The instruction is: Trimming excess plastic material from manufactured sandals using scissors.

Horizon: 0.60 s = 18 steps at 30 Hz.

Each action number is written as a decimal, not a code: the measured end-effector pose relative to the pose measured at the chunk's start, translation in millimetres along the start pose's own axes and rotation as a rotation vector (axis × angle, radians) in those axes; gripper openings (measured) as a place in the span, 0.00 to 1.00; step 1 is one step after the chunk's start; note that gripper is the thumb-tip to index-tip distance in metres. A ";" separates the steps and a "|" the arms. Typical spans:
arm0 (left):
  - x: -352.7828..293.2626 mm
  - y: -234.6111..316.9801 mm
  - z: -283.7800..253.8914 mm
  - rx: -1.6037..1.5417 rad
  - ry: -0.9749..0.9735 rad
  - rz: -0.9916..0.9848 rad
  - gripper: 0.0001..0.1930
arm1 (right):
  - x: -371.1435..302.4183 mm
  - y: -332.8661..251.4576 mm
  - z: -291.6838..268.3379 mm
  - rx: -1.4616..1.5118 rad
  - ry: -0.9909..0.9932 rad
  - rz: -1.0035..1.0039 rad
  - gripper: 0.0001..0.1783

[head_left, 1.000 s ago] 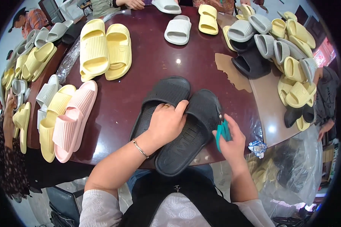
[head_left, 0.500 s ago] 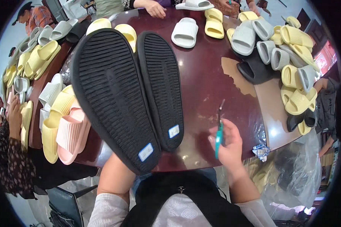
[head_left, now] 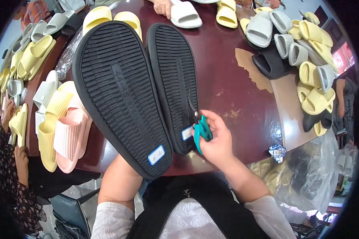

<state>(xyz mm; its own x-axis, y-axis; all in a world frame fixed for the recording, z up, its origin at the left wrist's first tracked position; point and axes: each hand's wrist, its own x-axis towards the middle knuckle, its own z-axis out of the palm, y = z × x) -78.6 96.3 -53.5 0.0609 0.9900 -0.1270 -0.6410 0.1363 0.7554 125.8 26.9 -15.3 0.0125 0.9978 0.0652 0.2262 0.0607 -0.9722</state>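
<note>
A pair of black slide slippers [head_left: 117,107] is held up in front of me, ribbed soles facing me. The larger-looking one is on the left and partly overlaps the other [head_left: 171,75]. Each heel carries a white sticker with a blue border, the left one [head_left: 156,155] in full sight. My left forearm [head_left: 121,181] reaches up behind the slippers, which hide the hand that holds them. In my right hand [head_left: 217,139] are teal-handled scissors [head_left: 202,133] with slim metal blades. They are close against the right slipper's heel, partly covering its sticker [head_left: 186,133].
Pink [head_left: 71,137] and yellow [head_left: 52,139] slippers lie left on the dark red table [head_left: 227,135]. Grey, yellow and black slippers pile up at the right. Crumpled paper [head_left: 277,153] lies at the near right edge. Across the table, another person's hand [head_left: 162,8] touches a light grey slipper [head_left: 186,15].
My right hand has brought the scissors left to the right slipper's heel. The black slippers have shifted slightly. Across the table, a person's hand has reached the light grey slipper and moved it away.
</note>
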 end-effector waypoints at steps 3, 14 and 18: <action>-2.9 9.6 36.7 -0.506 -0.360 -0.033 0.22 | 3.7 5.2 -1.4 -0.032 -0.002 -0.031 0.28; -2.3 1.0 -8.7 -0.043 -0.079 0.126 0.21 | -11.6 -5.0 1.5 0.149 -0.058 -0.114 0.29; -0.7 8.3 -7.7 0.232 -0.071 0.295 0.19 | -24.3 -19.6 0.0 0.187 -0.169 -0.211 0.29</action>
<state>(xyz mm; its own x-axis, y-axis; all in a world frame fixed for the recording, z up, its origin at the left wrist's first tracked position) -90.0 96.5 -52.1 -0.0419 0.9868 0.1566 -0.4491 -0.1586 0.8793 121.1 1.5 2.2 -0.1805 0.9522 0.2465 0.0237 0.2548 -0.9667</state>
